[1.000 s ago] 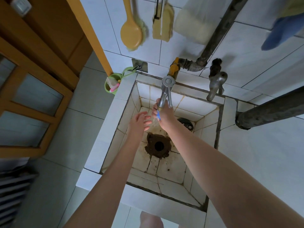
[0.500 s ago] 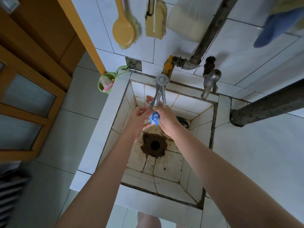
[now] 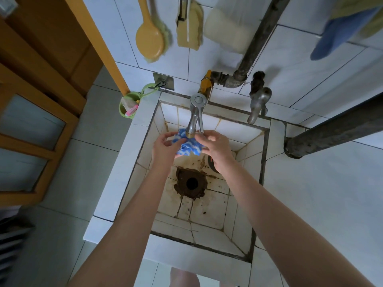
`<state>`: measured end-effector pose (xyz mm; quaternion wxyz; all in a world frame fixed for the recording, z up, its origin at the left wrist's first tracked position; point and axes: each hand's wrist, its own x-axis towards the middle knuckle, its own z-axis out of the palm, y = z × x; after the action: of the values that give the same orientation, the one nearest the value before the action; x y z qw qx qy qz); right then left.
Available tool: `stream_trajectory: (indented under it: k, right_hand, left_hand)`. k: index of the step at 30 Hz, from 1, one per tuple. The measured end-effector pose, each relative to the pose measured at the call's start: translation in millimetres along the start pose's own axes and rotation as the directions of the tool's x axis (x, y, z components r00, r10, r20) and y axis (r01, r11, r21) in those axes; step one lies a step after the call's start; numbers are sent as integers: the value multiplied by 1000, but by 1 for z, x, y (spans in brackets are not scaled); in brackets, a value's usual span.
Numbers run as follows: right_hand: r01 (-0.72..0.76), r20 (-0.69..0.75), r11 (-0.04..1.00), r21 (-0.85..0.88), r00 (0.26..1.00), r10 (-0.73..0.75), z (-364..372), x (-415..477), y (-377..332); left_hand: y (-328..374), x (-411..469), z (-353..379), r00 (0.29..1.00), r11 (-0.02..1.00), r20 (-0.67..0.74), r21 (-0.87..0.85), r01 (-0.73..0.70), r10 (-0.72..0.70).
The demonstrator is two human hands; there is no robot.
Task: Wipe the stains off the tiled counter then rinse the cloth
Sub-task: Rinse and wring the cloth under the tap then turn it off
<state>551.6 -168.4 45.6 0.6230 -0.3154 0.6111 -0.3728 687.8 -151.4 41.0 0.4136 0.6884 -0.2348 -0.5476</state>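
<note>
A blue and white cloth (image 3: pixel 188 146) is spread between both hands right under the spout of the chrome tap (image 3: pixel 194 117), over the tiled sink basin (image 3: pixel 209 210). My left hand (image 3: pixel 165 148) holds the cloth's left side with curled fingers. My right hand (image 3: pixel 217 148) pinches its right side, thumb and fingers close to the spout tip. The white tiled counter (image 3: pixel 323 204) lies to the right of the basin. Running water cannot be made out.
A rusty drain hole (image 3: pixel 191 183) sits in the stained basin floor. A second old tap (image 3: pixel 258 104) and dark pipes (image 3: pixel 331 129) are at the right. Brushes (image 3: pixel 151 38) hang on the wall; a green cup (image 3: pixel 129 106) hangs at the left rim.
The cloth, bunched small in my right hand before, is now opened out and held by both hands under the spout. My left hand has come in to take hold of it.
</note>
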Motion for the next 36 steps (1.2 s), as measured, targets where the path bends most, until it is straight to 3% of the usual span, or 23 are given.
stream_trajectory:
  k: [3,9,12,17,20,24,31,36]
  right_hand:
    - [71,-48,996,-55,996,-74,3,1,3]
    - [206,168,960,-192,970,-175,4,-10,11]
    - [233,171,944,-233,966,-196,4,-9,17]
    - [130,4,976,-174,991,-131,6,-5,12]
    - [-15,-75,998,-57,997,11,5,0,9]
    - [-126,-45,981,146,990,134,5,4,2]
    - [-170,103,985,26,981,167,15,1,1]
    - [-136,65,987,-83,988,141,17,-2,7]
  left_hand:
    - [0,2,0,1000,1000,-23,-2,3,-3]
    - [-4,4,-1,999,999,27,-41,31,-30]
    - [-1,0,2,993,996,118,-75,40,-31]
    - [-1,-1,0,978,991,208,-125,50,-23]
    - [0,-3,-5,964,988,251,-105,114,-84]
    - [-2,-5,-12,965,986,226,-65,155,-137]
    - [-3,-3,-16,985,1000,170,-17,2,1]
    - [-2,-7,-20,981,1000,194,-10,-25,27]
